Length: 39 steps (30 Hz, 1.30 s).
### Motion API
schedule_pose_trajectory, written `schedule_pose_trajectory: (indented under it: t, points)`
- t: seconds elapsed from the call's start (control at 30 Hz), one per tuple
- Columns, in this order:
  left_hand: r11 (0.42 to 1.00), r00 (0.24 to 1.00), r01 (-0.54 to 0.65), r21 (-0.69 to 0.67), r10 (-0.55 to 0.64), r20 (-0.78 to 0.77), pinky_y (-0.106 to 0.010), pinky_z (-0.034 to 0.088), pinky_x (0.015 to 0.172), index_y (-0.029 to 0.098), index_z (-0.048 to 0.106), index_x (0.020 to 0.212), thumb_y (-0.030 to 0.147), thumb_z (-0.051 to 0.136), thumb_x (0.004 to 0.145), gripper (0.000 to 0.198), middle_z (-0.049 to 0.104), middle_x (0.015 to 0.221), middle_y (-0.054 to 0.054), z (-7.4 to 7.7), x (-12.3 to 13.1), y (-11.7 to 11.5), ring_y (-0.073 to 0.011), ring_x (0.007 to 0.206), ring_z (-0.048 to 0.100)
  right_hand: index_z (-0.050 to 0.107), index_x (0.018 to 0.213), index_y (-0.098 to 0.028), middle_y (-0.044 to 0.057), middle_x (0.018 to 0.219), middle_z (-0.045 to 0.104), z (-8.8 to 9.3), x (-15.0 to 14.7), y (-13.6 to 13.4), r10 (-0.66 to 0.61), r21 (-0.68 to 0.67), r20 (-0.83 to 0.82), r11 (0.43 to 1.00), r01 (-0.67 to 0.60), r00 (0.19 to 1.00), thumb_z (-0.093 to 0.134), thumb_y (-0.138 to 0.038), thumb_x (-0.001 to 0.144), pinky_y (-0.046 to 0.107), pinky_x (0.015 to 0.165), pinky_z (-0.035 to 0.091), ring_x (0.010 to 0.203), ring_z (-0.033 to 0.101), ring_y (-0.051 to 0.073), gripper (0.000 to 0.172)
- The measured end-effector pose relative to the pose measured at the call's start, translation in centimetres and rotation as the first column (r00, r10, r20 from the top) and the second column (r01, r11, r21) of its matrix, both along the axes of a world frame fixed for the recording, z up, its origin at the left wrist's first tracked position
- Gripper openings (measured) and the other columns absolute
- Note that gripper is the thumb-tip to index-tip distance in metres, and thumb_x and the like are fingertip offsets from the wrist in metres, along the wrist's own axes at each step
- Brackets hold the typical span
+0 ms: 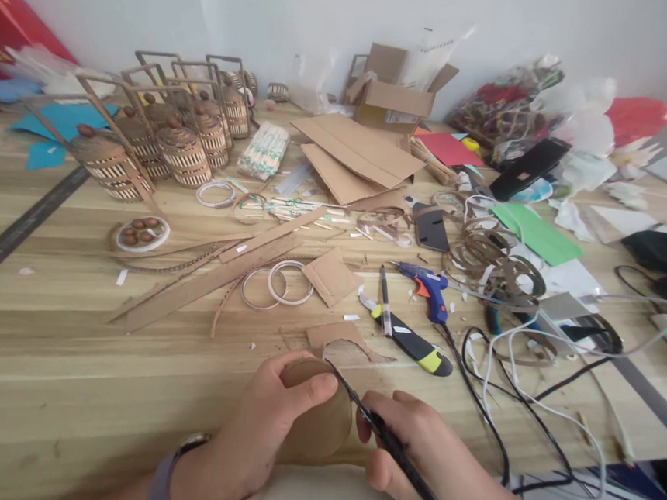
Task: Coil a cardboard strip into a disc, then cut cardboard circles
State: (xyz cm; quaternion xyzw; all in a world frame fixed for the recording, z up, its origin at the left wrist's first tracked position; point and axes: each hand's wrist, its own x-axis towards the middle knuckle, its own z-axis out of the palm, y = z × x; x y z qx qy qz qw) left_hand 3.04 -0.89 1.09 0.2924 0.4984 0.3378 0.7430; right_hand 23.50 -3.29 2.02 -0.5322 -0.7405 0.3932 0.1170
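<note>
A round piece of brown cardboard (321, 424) is pinched in my left hand (273, 408), with the thumb on its top face, near the table's front edge. My right hand (411, 436) is closed round a long black tool (395, 444), which looks like scissors; its narrow tip touches the disc's upper right rim. Just beyond the disc lies a cardboard offcut (343, 340) with a curved cut edge. A black and yellow-green cutter (418, 347), a pen (386, 297) and a blue glue gun (432, 286) rest farther back to the right.
Several woven lantern-like baskets (184, 155) stand at the back left. Cardboard sheets (359, 155) and an open box (396, 100) are at the back middle. White and black cables (510, 367) tangle at the right, below coiled brown strips (496, 256). Tape rolls (289, 283) lie mid-table.
</note>
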Motion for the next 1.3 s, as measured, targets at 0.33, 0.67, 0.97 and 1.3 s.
schedule_pose_trajectory:
  t: [0.33, 0.67, 0.97, 1.3]
  points:
    - [0.999, 0.975, 0.044, 0.006, -0.041, -0.218, -0.035, 0.049, 0.084, 0.021, 0.072, 0.092, 0.045, 0.080, 0.063, 0.039, 0.079, 0.091, -0.002, 0.6, -0.2, 0.0, -0.0281, 0.096, 0.069, 0.055, 0.075, -0.020, -0.001, 0.062, 0.053, 2.2, 0.0, 1.1, 0.026, -0.216, -0.194, 0.974, -0.068, 0.981, 0.033, -0.096, 0.078, 0.025, 0.051, 0.033, 0.055, 0.049, 0.014, 0.079]
    - [0.997, 0.963, 0.079, 0.017, -0.072, -0.260, -0.036, 0.049, 0.084, 0.022, 0.073, 0.092, 0.048, 0.078, 0.064, 0.038, 0.079, 0.091, -0.002, 1.0, -0.2, -0.1, -0.0292, 0.097, 0.068, 0.056, 0.074, -0.021, 0.001, 0.062, 0.054, 1.2, 0.3, 0.4, 0.033, -0.138, -0.133, 0.989, -0.052, 0.991, 0.032, -0.092, 0.082, 0.025, 0.051, 0.035, 0.056, 0.050, 0.016, 0.076]
    - [0.997, 0.956, 0.043, -0.062, -0.060, -0.286, -0.037, 0.049, 0.082, 0.021, 0.069, 0.098, 0.050, 0.079, 0.060, 0.049, 0.078, 0.095, -0.004, 1.2, 0.0, -0.3, -0.0302, 0.098, 0.068, 0.050, 0.073, -0.021, 0.002, 0.062, 0.054, 1.3, 0.3, 0.4, 0.085, -0.140, -0.103, 0.985, -0.099, 0.991, 0.022, -0.096, 0.080, 0.026, 0.051, 0.033, 0.055, 0.048, 0.016, 0.080]
    - [0.998, 0.959, 0.040, -0.057, -0.054, -0.277, -0.037, 0.050, 0.079, 0.021, 0.070, 0.096, 0.050, 0.079, 0.057, 0.050, 0.077, 0.093, -0.004, 1.5, 0.2, -0.4, -0.0307, 0.096, 0.068, 0.053, 0.074, -0.021, 0.002, 0.064, 0.055, 1.6, 0.4, 0.5, 0.130, -0.098, -0.058, 0.986, -0.136, 0.990, 0.012, -0.099, 0.073, 0.027, 0.055, 0.034, 0.057, 0.048, 0.017, 0.088]
